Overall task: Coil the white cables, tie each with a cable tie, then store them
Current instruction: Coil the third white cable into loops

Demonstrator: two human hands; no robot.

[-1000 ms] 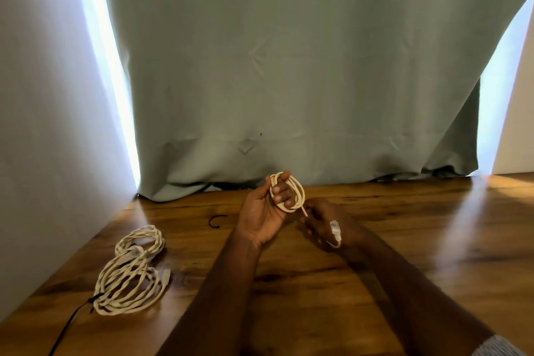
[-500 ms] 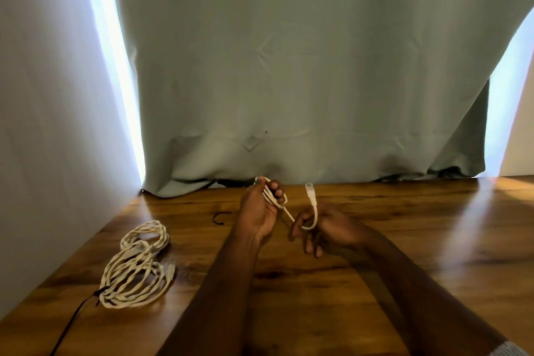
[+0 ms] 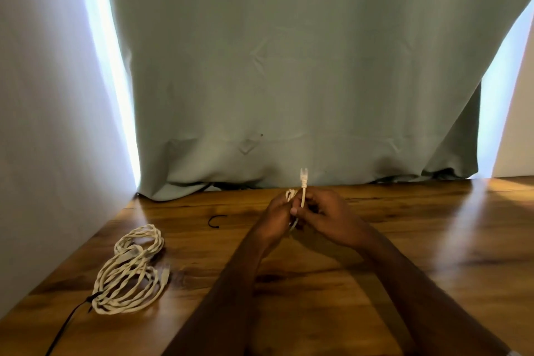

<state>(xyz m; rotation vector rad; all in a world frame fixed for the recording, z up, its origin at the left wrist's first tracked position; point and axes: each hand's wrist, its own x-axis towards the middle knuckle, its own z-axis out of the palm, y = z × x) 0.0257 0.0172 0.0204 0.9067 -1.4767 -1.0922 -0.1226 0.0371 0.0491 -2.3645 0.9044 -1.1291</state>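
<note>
Both hands meet above the wooden table point(image 3: 404, 240), forearms angled inward. The left hand point(image 3: 276, 215) curls around a small white cable coil point(image 3: 289, 194); the right hand point(image 3: 323, 215) pinches that cable's tail, connector point(image 3: 303, 177) pointing up. Left of them lies a tied cable bundle point(image 3: 130, 272).

Small white cable point(image 3: 302, 196) held upright, plug up; tied coil point(image 3: 130, 272) lies flat left.

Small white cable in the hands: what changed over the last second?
The hands closed together: the right hand rose to the left hand and now pinches the small white cable just below its plug, which points up. The left hand kept its grip on the small coil. The big tied coil and loose black tie lie unmoved on the table.
</note>
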